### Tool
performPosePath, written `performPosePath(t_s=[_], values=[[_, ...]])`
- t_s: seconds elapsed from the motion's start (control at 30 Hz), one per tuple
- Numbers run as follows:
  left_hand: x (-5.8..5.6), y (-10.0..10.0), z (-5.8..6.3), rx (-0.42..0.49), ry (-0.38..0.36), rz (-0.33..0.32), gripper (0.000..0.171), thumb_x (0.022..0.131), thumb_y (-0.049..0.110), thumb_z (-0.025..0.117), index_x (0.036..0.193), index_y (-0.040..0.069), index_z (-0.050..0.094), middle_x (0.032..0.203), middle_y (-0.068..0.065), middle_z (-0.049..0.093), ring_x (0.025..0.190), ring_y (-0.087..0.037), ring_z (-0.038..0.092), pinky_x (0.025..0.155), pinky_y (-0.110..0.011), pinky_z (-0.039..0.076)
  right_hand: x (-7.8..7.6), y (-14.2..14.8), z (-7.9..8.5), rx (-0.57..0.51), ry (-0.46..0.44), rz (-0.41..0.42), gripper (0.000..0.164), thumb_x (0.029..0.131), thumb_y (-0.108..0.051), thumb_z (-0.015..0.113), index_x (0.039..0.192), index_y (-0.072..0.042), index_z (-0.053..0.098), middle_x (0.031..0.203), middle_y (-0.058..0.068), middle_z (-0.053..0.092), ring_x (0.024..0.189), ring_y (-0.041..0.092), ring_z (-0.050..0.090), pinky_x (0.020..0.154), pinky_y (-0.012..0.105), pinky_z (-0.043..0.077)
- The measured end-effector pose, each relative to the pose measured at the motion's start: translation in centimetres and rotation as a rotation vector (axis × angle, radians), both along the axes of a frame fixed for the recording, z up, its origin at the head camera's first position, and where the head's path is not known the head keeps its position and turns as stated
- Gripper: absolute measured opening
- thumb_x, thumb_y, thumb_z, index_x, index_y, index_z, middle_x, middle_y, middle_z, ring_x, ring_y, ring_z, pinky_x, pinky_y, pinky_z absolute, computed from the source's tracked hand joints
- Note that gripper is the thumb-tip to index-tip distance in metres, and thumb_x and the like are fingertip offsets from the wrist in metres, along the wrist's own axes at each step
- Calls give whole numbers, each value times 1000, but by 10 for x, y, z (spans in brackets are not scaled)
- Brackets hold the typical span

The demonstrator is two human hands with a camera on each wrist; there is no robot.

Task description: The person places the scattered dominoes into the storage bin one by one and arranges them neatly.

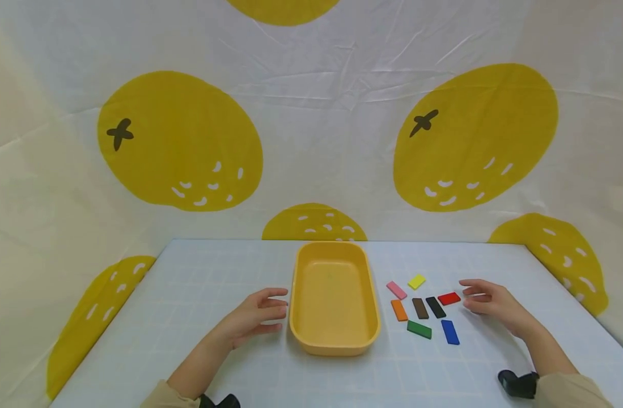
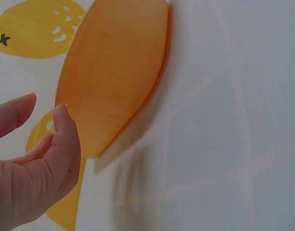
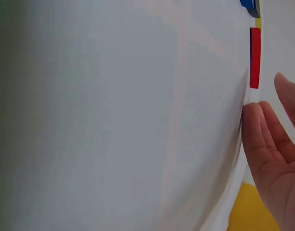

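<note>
A yellow plastic tray [image 1: 335, 350] stands in the middle of the table with nothing in it. My left hand [image 1: 260, 313] is just left of it, fingers loosely bent and holding nothing; in the left wrist view the fingertips are close to the tray's wall [image 2: 113, 72], and whether they touch it I cannot tell. My right hand [image 1: 495, 303] hovers with relaxed fingers beside a red block [image 1: 449, 298], apart from it. Around that lie flat blocks: black [image 1: 436, 307], brown [image 1: 420, 308], blue [image 1: 450, 332], green [image 1: 419, 330], orange [image 1: 399, 310], pink [image 1: 396, 290] and yellow [image 1: 416, 281].
The table [image 1: 229, 260] wears a pale checked cover. Behind it hangs a white cloth [image 1: 331, 113] printed with large yellow fruit. Dark straps [image 1: 517, 384] sit at both wrists, by the beige sleeves.
</note>
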State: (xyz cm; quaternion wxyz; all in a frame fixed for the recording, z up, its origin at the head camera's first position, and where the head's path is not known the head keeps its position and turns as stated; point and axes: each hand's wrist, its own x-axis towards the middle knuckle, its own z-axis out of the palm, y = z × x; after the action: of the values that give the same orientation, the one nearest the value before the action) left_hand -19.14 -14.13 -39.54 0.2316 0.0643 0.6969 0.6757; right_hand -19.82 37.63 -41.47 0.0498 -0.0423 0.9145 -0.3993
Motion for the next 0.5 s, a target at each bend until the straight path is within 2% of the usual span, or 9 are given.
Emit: performPosePath(t_s=[0.2,0.5], values=[[-4,19,-7,-13,-8,48,57,85,11,67,133,-2,40,108,-13,56,85,-17,59,81,-38,51,-11,-8,-2,31,-13,-26,50,85,-8,65,129,9,46,110,25,57,91,29,57,74,32,53],[-10,30,-5,-44,-5,142,53,84,2,66,131,-4,43,97,-11,55,78,-17,56,74,-31,53,-20,-15,0,43,-100,-14,51,79,-5,69,125,7,51,104,19,57,91,27,50,74,33,50]])
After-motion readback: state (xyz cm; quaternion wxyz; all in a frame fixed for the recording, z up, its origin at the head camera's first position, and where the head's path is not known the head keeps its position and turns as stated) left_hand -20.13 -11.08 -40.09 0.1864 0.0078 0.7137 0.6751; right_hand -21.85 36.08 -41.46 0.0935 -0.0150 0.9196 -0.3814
